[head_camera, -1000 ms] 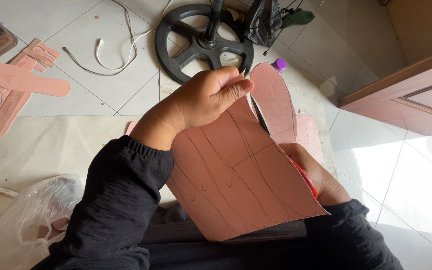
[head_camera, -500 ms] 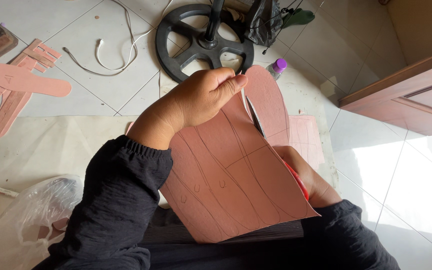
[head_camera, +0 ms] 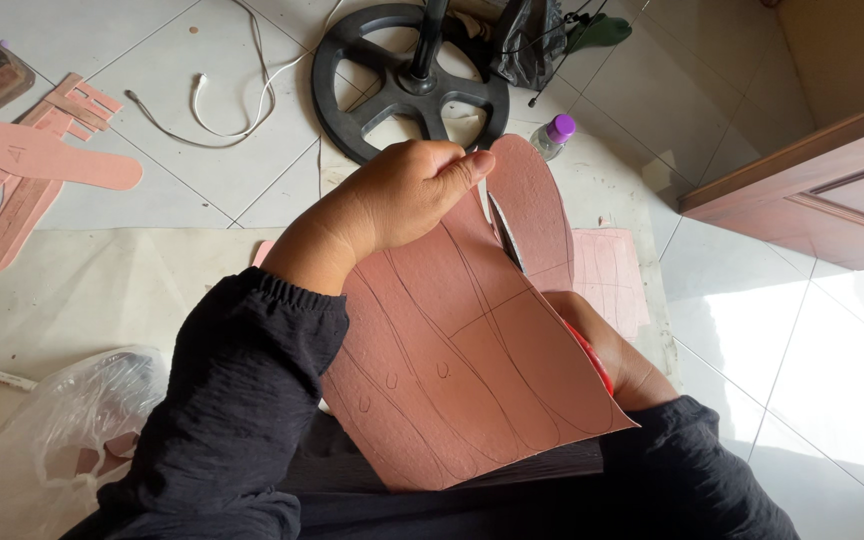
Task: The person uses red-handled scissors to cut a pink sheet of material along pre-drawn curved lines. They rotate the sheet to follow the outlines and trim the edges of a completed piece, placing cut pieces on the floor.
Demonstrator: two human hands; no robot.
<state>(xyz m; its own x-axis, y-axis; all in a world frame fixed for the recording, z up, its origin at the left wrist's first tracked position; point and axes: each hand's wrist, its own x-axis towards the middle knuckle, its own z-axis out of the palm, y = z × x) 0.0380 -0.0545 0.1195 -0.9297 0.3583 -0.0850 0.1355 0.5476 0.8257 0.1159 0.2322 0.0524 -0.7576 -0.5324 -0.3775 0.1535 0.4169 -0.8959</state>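
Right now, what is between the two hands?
In the head view, the pink sheet and scissor blades lie between the left hand and right hand.

Bright daylight, sharp focus, sun glare on the white floor tiles (head_camera: 852, 370) at right — soft shadows, slight wide-angle bend

Floor (head_camera: 202, 160): pale square tiles with thin dark grout lines, sunlit patch at right. Beige sheet (head_camera: 92, 290) spread flat across left tiles. On bare tiles: black wheel-shaped stand base (head_camera: 362, 90) at top centre; white cable (head_camera: 242, 110) looped just left of it; clear bottle with purple cap (head_camera: 554, 135) lying right of base. Far left: pink sole cutout (head_camera: 52, 158) resting over pink offcut strips (head_camera: 22, 200). Crumpled clear plastic bag (head_camera: 52, 440) at bottom left. Pink marked sheet (head_camera: 607, 275) flat near centre right.
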